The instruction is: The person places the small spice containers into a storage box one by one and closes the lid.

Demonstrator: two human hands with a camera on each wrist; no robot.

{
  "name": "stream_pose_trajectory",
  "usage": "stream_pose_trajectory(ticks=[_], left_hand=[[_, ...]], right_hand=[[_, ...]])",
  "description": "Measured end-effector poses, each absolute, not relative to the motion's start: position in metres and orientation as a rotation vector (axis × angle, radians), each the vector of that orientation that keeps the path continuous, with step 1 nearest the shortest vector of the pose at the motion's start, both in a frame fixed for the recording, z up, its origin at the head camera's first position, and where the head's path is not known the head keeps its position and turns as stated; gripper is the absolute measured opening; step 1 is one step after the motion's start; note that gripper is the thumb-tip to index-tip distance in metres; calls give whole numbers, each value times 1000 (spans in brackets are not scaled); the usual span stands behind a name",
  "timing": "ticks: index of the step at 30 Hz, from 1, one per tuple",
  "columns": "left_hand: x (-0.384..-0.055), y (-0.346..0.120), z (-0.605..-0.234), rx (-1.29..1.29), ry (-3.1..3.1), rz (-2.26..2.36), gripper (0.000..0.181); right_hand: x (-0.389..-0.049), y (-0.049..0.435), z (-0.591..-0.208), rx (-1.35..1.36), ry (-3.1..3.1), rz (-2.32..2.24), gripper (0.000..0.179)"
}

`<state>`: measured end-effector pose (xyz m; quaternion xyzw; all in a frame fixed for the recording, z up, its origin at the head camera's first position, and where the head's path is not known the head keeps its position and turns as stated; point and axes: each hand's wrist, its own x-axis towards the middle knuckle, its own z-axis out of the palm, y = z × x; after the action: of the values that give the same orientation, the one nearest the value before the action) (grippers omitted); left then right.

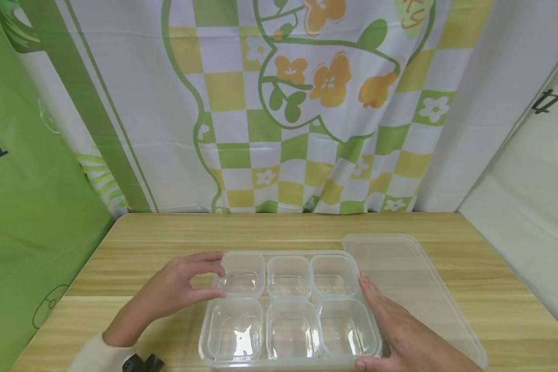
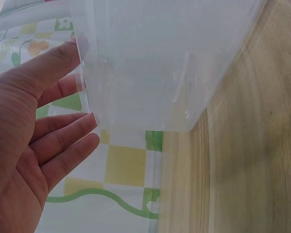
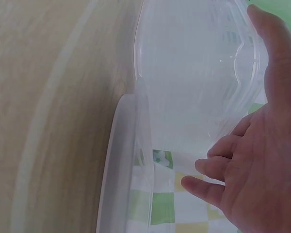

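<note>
A clear plastic storage box (image 1: 256, 364) stands on the table, holding several smaller clear boxes, such as the back-left one (image 1: 242, 263), in two rows. My left hand (image 1: 186, 281) is at its back-left edge, thumb and fingers apart, fingertips right at the rim. The left wrist view shows that hand (image 2: 34, 131) with loosely bent fingers beside the translucent wall (image 2: 140, 73). On the other side, my right hand (image 1: 400, 325) lies along the right wall, fingers extended and thumb at the front corner. In the right wrist view, its fingers (image 3: 208, 189) are spread beside the clear wall (image 3: 189, 73).
A flat translucent lid (image 1: 414, 279) lies on the wooden table (image 1: 167, 232) to the right, partly behind the box and my right hand. A patterned curtain (image 1: 307, 170) hangs behind the table, with a green cloth (image 1: 28, 181) on the left and a pale one (image 1: 525, 206) on the right.
</note>
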<state>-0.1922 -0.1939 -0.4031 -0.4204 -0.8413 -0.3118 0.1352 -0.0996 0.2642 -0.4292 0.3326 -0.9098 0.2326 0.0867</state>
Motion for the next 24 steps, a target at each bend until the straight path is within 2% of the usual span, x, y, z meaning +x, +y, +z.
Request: stream_pose_trajectory(ticks=[24], left_hand=[[-185, -190, -402, -1163, -2599, -704, 26]], right_hand=[[-99, 264, -427, 985, -2739, 702, 123]])
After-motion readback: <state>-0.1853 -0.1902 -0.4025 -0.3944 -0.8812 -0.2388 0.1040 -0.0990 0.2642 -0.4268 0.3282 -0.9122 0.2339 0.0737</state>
